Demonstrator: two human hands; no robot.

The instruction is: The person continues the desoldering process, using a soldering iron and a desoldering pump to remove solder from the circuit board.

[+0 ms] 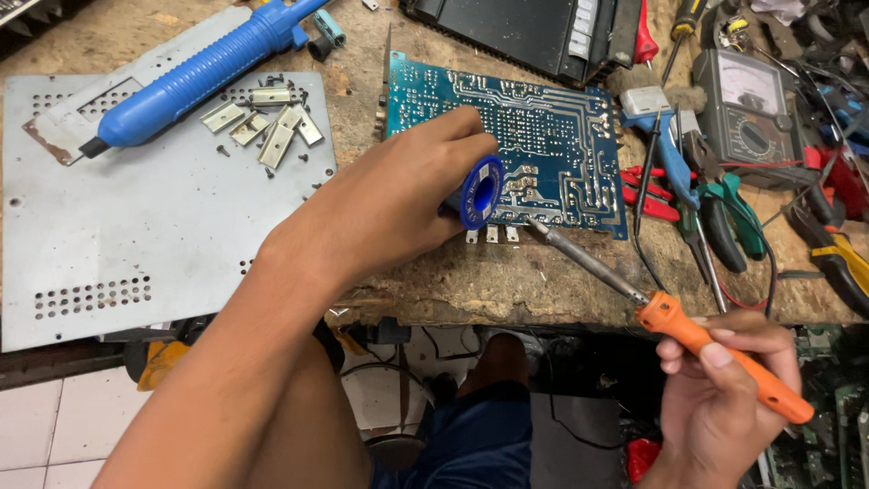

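A blue circuit board lies solder-side up at the centre of a worn wooden workbench, its lower edge near the bench's front lip, as a person works on it with both hands. The right hand, at the lower right of the frame, is closed around the orange handle of a soldering iron, whose metal shaft slants up and left until the tip meets the board's lower edge, beside a row of small metal tabs. The left hand, reaching in from the lower left, grips a blue spool of solder wire and rests it against the board just left of the tip. To the left lies a grey perforated metal panel carrying loose brackets and screws, with a blue desoldering pump across its upper part. At the right sit red-handled and green-handled pliers, and an analogue multimeter occupies the upper right; a black chassis runs along the top. The risks appear plain: the left fingers sit close to the hot tip and could be burned by a small slip, and a tip lingering too long could lift a copper track or bridge neighbouring pads with excess solder. The iron's shaft also hangs over the person's bare knee below the bench edge.
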